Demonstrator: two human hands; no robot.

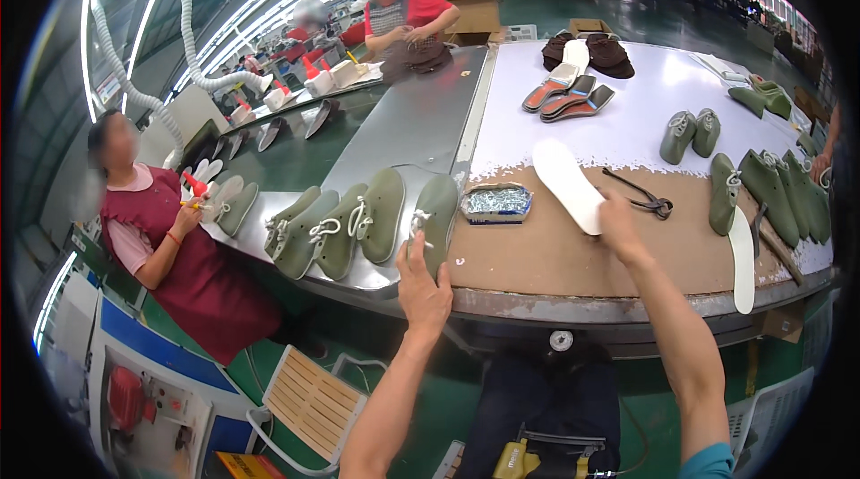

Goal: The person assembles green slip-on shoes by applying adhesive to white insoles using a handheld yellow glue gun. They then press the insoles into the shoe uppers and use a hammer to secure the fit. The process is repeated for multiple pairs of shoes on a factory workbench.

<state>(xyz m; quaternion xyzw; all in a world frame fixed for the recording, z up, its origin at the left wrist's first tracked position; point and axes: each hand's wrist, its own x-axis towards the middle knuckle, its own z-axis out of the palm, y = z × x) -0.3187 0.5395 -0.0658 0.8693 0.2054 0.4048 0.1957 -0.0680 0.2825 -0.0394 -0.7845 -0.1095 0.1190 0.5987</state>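
Observation:
My left hand (424, 291) is at the near end of a green lace-up shoe (438, 206), its fingers stretched and apart, touching the shoe by its white lace. My right hand (618, 226) grips the near end of a white insole (563, 176), tilted over the brown board (502, 260). Just left of the insole sits an open box of small metal nails (496, 202). Black-handled pincers (649, 201) lie to the right of my right hand. More green shoes (383, 210) stand in a row left of my left hand.
At the right stand several green shoes (772, 197), with another white insole (742, 264) and a hammer (778, 246). Dark insoles (573, 101) and brown pieces (612, 58) lie at the far side. A co-worker (161, 219) holds a red-tipped bottle; another person (408, 13) works beyond.

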